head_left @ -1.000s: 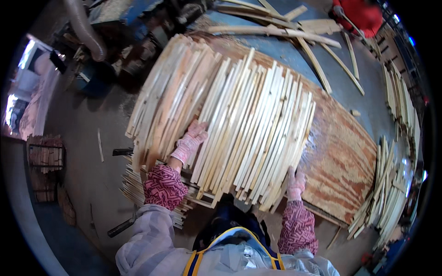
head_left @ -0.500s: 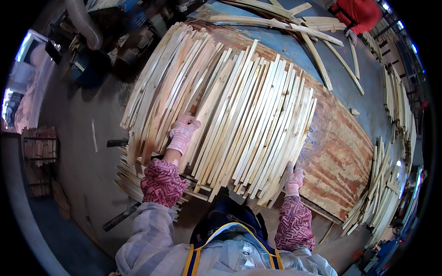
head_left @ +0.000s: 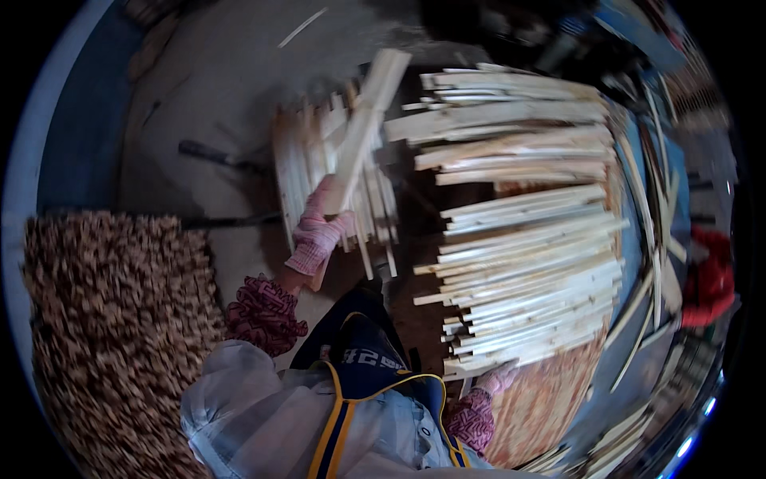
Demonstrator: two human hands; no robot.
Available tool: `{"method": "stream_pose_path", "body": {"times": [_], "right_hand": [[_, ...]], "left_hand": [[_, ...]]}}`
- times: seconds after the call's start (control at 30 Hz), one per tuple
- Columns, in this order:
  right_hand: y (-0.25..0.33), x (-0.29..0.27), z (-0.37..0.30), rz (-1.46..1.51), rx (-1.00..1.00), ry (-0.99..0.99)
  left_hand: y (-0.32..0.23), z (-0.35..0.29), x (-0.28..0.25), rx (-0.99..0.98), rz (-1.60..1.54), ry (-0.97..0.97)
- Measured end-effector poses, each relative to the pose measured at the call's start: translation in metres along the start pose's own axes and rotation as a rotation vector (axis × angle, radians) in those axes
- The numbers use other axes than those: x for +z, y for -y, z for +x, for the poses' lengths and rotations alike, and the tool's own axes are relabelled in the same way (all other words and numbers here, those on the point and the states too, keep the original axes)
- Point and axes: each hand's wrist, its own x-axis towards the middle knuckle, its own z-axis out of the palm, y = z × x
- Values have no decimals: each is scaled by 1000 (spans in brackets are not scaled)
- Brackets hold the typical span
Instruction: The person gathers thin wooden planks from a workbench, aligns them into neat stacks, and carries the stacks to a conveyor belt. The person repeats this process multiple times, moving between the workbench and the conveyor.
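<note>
**One board [head_left: 369,120] in hand, many strips [head_left: 542,279] lying on the desk [head_left: 550,403]**

The left hand [head_left: 319,231] is holding the board left of centre; its grip is clenching the lower part. The board is slanting across a smaller stack [head_left: 297,172] of wood in the upper middle of the frame (whether the two are touching, I cannot tell). The right hand [head_left: 499,378] is resting at the bottom edge of the strips, lower right of centre; whether its grip is grasping one or only touching, I cannot tell.

On progress: the handling is, in my judgement, standing partway. One board is being held off the desk, and a gap is showing between the upper and lower groups there. Most pieces are lying unheld in rows. A large brown pile [head_left: 120,343] is filling the lower left.
</note>
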Motion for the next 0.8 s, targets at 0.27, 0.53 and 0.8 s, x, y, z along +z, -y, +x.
{"method": "stream_pose_path", "body": {"times": [0.27,0.53,0.8], "right_hand": [[21,-23,3,-985,-120,238],[-8,-37,-1,-607,-371,54],[51,4,-7,57,292,-177]], "left_hand": [[133,63,21,-650,-9,-85],[226,167,121,-296,434,332],[207,144,79,809,1411,717]]}}
